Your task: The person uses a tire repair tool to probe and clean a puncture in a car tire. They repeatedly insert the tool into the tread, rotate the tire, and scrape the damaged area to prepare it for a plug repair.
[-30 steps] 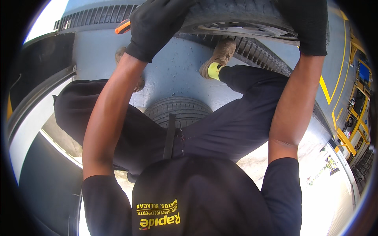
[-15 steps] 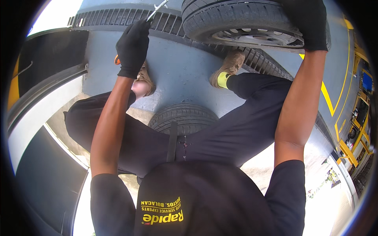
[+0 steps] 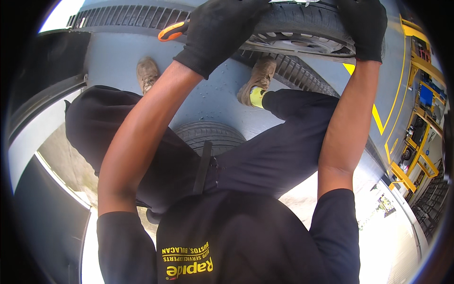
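Note:
My left hand (image 3: 222,33), in a black glove, is closed round a hand tool (image 3: 173,31) with an orange-and-black handle. The handle sticks out on the left of the fist; a thin silver end shows over the tyre's top edge. The tool's kind is not clear. At the upper right my gloved right hand (image 3: 364,31) grips the side of a car wheel (image 3: 302,21), its fingers partly hidden. The wheel's black tyre stands before me, tilted, with the steel rim partly visible underneath. My left hand is against or just above the tread; contact is hard to tell.
Another tyre (image 3: 208,133) lies between my legs. A floor grate (image 3: 127,16) crosses the blue-grey floor beyond my brown shoes (image 3: 260,78). A dark panel and white edge stand on the left. Yellow floor lines (image 3: 377,118) and yellow-framed equipment (image 3: 402,177) are at the right.
My left hand has swung right and up to the wheel, carrying the tool, whose orange handle now points left. My right hand remains on the wheel; the view has shifted slightly.

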A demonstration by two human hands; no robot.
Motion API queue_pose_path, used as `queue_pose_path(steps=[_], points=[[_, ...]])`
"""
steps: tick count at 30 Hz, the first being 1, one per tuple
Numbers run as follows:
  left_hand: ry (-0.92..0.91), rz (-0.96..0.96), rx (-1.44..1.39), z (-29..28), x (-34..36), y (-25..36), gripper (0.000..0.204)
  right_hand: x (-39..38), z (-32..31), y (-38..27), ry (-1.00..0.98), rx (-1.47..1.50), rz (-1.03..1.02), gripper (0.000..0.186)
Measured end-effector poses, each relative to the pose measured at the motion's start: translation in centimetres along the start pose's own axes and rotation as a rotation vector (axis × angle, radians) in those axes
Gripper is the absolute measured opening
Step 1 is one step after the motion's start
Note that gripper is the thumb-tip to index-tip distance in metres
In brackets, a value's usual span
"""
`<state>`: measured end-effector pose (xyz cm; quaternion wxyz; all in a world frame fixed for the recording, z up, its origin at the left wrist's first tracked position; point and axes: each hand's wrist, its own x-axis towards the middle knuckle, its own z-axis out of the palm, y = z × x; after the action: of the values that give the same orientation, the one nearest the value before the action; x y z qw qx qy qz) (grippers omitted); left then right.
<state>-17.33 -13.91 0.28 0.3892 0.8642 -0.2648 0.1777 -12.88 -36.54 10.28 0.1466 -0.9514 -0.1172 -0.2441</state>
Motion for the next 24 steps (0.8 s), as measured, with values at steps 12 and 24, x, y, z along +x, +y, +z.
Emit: queue_pose_path(steps=[12, 24], points=[[0.033, 0.115, 0.109, 1.1, 0.6, -0.1, 0.033, -0.5, -0.5, 2.2, 0.054, 0.024, -0.015, 0.028], [-0.108, -0.025, 0.361, 0.3, -8.0, -12.4, 0.032, -0.7, -1.4, 4.3, 0.043, 0.097, 0.101, 0.030]])
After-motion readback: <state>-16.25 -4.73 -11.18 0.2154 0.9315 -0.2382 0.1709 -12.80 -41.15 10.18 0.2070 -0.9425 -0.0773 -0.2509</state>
